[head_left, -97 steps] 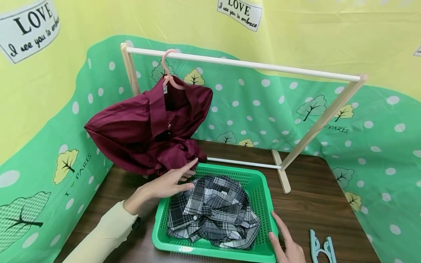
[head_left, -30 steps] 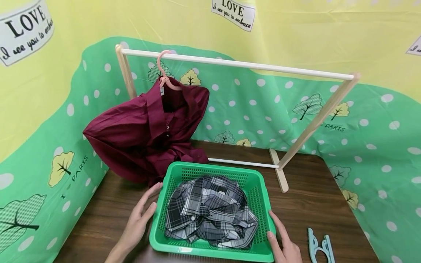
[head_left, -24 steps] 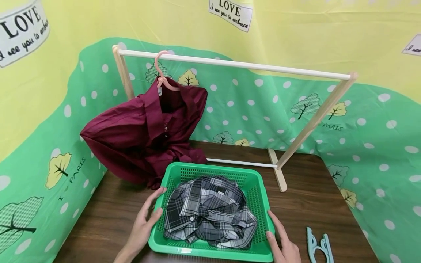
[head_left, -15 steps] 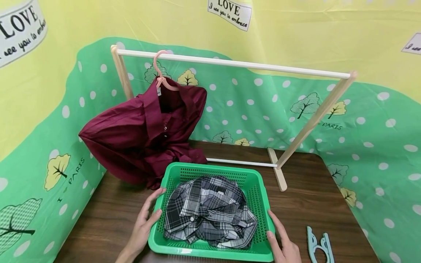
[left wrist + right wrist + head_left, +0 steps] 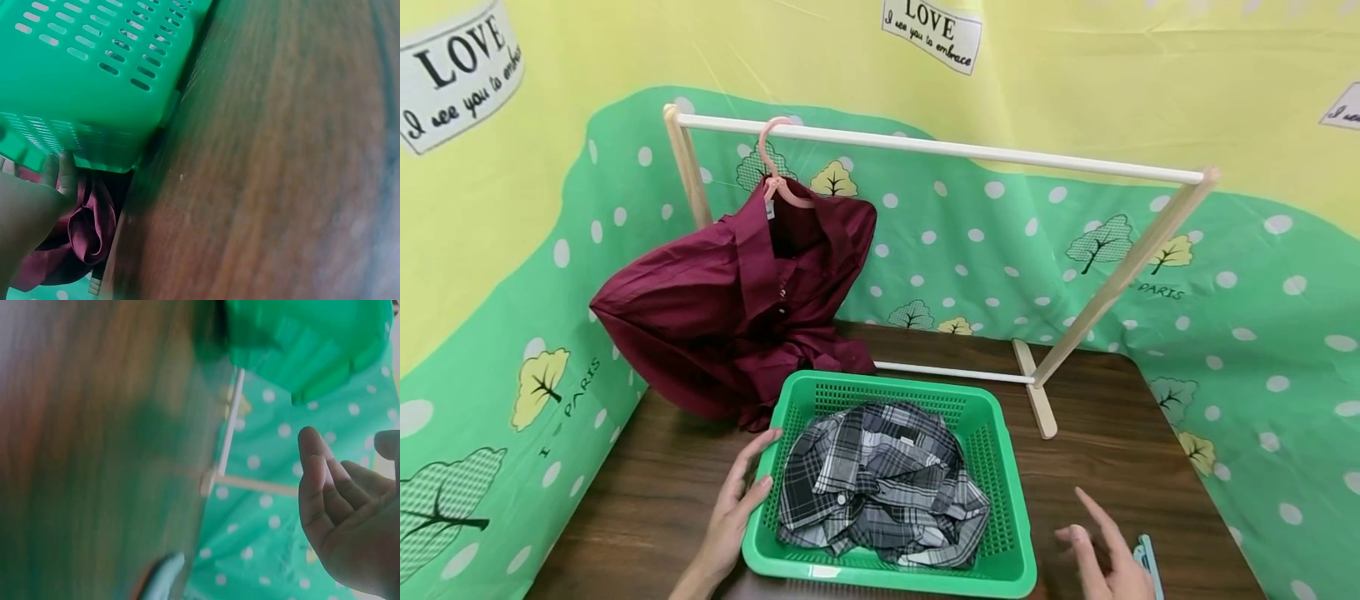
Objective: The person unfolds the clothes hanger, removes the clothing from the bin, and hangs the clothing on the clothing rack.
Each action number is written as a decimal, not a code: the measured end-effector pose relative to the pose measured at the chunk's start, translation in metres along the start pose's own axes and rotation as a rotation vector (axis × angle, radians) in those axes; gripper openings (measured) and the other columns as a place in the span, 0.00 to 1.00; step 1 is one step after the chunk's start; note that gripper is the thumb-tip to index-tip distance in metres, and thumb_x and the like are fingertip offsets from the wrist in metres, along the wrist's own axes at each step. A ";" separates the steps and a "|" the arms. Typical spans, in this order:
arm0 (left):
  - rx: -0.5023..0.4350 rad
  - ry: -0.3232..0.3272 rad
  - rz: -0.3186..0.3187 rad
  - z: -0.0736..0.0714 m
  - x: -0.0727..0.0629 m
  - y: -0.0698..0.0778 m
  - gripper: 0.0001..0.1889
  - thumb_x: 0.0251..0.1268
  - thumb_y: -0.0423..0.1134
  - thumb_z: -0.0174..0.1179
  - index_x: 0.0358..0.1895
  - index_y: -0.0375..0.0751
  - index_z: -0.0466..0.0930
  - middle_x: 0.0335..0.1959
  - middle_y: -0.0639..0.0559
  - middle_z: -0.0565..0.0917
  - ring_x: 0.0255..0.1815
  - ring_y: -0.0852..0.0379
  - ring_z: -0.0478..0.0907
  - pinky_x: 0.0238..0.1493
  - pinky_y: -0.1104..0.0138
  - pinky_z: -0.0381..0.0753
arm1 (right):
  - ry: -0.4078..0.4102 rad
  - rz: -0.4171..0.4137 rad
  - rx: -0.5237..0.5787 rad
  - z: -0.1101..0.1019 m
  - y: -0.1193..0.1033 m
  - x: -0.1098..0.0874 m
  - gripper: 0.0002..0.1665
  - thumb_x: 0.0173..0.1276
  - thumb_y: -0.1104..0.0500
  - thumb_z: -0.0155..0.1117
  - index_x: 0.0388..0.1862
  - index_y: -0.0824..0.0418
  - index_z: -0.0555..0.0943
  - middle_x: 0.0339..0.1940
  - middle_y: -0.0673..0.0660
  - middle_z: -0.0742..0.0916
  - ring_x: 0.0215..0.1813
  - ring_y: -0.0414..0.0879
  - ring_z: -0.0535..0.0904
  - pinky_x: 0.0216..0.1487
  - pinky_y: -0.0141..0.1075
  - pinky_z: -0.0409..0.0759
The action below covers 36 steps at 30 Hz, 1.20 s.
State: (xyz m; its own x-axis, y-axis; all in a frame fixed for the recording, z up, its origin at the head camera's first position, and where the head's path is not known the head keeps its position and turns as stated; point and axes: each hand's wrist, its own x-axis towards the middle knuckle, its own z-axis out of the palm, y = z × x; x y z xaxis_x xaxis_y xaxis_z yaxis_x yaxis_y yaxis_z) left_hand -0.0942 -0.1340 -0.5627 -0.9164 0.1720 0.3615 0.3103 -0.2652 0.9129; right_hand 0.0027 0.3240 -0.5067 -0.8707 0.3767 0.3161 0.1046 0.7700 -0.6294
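A green plastic basket [image 5: 1026, 533] with slotted walls stands on the table, and a crumpled black, white and grey plaid shirt [image 5: 887, 483] lies in it. My left hand [image 5: 726, 517] is at the basket's left rim, thumb and fingertips touching it; in the left wrist view its fingers [image 5: 65, 172] are against the wall. My right hand [image 5: 1105, 550] is off the basket, to its right, fingers extended and holding nothing. A light blue folding hanger [image 5: 1147, 562] lies right beside it, mostly hidden behind the hand in the head view.
Behind the basket stands a rack with a white rod [image 5: 925, 143] and wooden legs [image 5: 1123, 279]. From its left end a burgundy shirt [image 5: 752, 292] hangs on a pink hanger [image 5: 767, 154], its lower part bunched near the basket. Patterned cloth [image 5: 970, 250] surrounds the wooden table [image 5: 625, 500].
My left hand came down from beside the burgundy shirt to the basket's left rim. My right hand has since let go of the right rim and moved right, over the blue hanger.
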 end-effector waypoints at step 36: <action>0.042 0.014 -0.034 0.002 0.000 -0.002 0.29 0.90 0.23 0.42 0.88 0.26 0.57 0.87 0.54 0.72 0.85 0.73 0.67 0.79 0.79 0.71 | 0.214 0.637 0.553 -0.048 0.166 0.041 0.30 0.78 0.68 0.71 0.67 0.36 0.85 0.26 0.26 0.89 0.27 0.21 0.84 0.29 0.16 0.78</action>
State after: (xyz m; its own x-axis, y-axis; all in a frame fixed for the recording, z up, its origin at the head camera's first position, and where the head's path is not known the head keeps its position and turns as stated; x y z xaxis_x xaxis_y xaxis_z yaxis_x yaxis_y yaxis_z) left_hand -0.0944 -0.1318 -0.5643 -0.9300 0.1664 0.3277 0.2891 -0.2190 0.9319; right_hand 0.0075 0.4918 -0.5638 -0.6108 0.7824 -0.1215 0.2441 0.0401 -0.9689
